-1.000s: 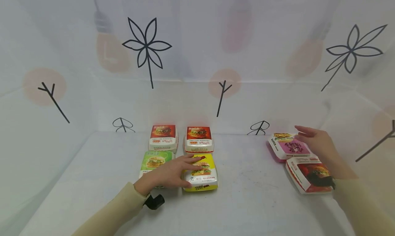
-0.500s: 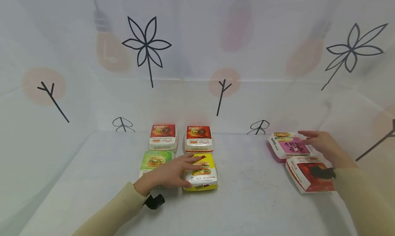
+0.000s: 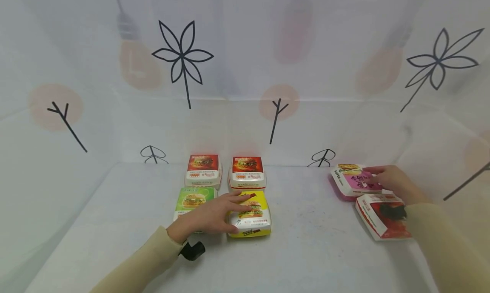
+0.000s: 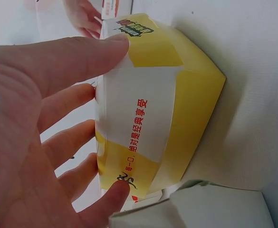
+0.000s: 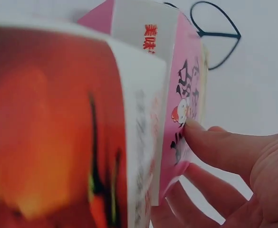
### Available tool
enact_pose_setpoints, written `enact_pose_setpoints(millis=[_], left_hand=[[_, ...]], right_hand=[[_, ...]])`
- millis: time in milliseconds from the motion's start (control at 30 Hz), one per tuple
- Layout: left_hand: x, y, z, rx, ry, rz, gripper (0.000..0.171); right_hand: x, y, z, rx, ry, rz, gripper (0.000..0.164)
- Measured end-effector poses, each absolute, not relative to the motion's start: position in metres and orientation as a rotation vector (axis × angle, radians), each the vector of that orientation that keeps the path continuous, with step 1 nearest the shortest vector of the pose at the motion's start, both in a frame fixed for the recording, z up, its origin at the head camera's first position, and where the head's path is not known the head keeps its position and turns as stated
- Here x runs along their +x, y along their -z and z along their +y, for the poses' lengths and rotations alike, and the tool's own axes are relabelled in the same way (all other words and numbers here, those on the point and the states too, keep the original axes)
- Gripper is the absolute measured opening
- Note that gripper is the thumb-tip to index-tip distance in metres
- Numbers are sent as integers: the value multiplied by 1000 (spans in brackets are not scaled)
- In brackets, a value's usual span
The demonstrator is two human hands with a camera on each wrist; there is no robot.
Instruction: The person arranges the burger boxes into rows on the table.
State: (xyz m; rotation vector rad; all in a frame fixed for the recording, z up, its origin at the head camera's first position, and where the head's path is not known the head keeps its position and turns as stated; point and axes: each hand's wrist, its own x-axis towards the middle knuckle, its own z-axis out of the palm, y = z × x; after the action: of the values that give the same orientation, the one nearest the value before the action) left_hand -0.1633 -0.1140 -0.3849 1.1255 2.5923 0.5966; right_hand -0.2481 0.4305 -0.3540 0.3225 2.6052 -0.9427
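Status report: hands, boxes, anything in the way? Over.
Left hand on yellow box. Right hand touching pink box. Red box close at its near side.

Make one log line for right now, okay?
left hand: on yellow burger box | right hand: touching pink burger box | green burger box: left of yellow

Some curtained booth [image 3: 34,169], perhaps — flower-printed cloth [image 3: 237,127] around a white tabletop [image 3: 302,259].

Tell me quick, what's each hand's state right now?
Left hand: open, resting on the yellow burger box.
Right hand: touching the pink burger box; whether it grips cannot be told.
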Motion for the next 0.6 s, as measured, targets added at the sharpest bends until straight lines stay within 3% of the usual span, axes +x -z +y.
enact_pose_setpoints(millis=[600], left_hand=[[-164,383,-111,1114,-582,2592,68]], right_hand=[[-248,360,368,102,848,2719,64]])
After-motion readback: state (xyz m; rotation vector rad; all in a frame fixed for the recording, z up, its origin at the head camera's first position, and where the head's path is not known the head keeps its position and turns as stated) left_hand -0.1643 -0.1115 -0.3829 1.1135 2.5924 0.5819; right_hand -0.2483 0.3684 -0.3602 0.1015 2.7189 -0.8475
